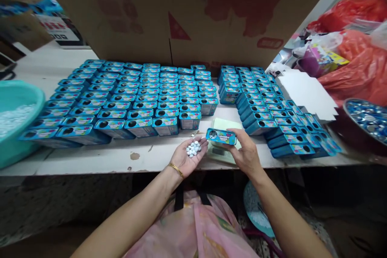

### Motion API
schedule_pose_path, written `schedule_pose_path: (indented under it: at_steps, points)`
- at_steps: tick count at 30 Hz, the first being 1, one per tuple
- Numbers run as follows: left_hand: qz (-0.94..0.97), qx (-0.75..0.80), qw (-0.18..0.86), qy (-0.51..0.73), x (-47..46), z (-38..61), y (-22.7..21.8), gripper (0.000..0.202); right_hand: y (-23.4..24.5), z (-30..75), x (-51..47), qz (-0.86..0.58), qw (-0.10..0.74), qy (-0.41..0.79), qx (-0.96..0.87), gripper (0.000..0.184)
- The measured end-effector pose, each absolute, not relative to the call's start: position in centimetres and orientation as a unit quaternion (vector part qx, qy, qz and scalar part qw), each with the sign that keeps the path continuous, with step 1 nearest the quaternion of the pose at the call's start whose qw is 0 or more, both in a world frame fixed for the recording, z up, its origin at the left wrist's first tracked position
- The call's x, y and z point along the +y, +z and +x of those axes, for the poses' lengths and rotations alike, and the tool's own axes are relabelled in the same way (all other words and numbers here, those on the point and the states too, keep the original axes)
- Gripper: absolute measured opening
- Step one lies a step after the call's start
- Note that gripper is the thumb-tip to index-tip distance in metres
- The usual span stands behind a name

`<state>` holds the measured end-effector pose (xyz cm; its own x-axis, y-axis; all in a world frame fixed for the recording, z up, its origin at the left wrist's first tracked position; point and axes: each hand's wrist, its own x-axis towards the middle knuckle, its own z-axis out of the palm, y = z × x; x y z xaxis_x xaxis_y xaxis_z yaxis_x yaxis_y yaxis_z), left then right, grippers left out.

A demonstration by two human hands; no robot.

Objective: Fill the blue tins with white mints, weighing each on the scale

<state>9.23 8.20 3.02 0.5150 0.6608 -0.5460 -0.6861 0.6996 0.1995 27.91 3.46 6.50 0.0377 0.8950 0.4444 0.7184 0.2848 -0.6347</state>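
My left hand (pixel 184 161), palm up and cupped, holds a small heap of white candies (pixel 193 149). A gold bracelet circles that wrist. In my right hand (pixel 248 155) is a small blue candy box (pixel 221 136), gripped between thumb and fingers at its right end. The round hole in the box's top shows pale candies at its left end. This box is close to the left fingertips, above a pale green scale (pixel 225 123) that it partly covers. Rows of similar blue boxes (pixel 165 125) stand on the white table (pixel 160 153) beyond both hands.
A turquoise basin (pixel 39 98) of white candies stands at the left. More blue boxes (pixel 261 125) line the right side, beside stacked white card (pixel 308 92). A bowl (pixel 347 123) of blue-and-silver pieces is far right. A large cardboard box (pixel 181 16) blocks the back.
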Motion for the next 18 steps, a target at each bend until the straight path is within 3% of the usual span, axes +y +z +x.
schedule_pose_path:
  at_steps: [6, 10, 12, 15, 18]
  points:
    - [-0.029, 0.355, 0.842, 0.405, 8.9, 8.2, 2.1, 0.018, 4.5, 29.0, 4.1, -0.591, 0.515, 0.227, -0.578, 0.038]
    - [-0.032, 0.384, 0.822, 0.419, 9.0, 6.4, 0.9, 0.015, 3.2, 30.5, 4.8, -0.587, 0.553, 0.241, -0.54, 0.042]
    - [-0.032, 0.394, 0.816, 0.422, 8.8, 4.9, 0.5, 0.014, 3.6, 30.8, 4.4, -0.602, 0.536, 0.183, -0.563, 0.048]
    - [-0.03, 0.402, 0.814, 0.418, 8.5, 2.4, 0.2, 0.012, 4.8, 29.2, 2.9, -0.622, 0.499, 0.006, -0.604, 0.056]
    - [-0.024, 0.402, 0.812, 0.423, 8.2, -0.1, 0.4, 0.009, 4.9, 24.5, 2.4, -0.578, 0.44, -0.027, -0.687, 0.034]
